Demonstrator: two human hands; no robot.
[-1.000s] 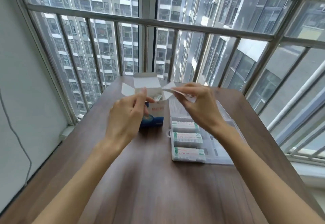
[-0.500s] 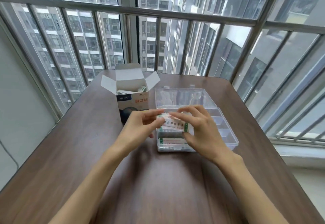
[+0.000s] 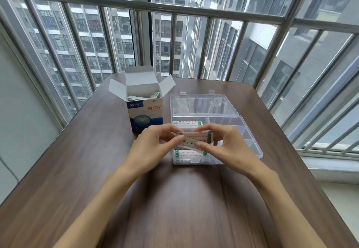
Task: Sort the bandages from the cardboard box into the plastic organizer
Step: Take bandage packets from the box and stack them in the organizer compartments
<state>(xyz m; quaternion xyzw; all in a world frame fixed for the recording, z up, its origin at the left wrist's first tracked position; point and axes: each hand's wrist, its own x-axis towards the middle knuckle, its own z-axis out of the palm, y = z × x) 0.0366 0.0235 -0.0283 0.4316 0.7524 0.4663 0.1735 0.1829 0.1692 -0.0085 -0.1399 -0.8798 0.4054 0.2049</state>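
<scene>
Brown table (image 3: 77,170) is topped by clear plastic organizer (image 3: 250,140), lid laid back; open cardboard box (image 3: 145,115) just left, wrapped bandages glimpsed inside. White green-ended bandages (image 3: 196,139) are pinched above organizer's left column between left hand (image 3: 153,148) and right hand (image 3: 225,146); count unclear, print unreadable, middle compartment hidden by hands

A high-rise apartment balcony: a wooden table (image 3: 81,170) stands against barred windows (image 3: 194,10), with tall residential towers (image 3: 97,39) close outside.
</scene>
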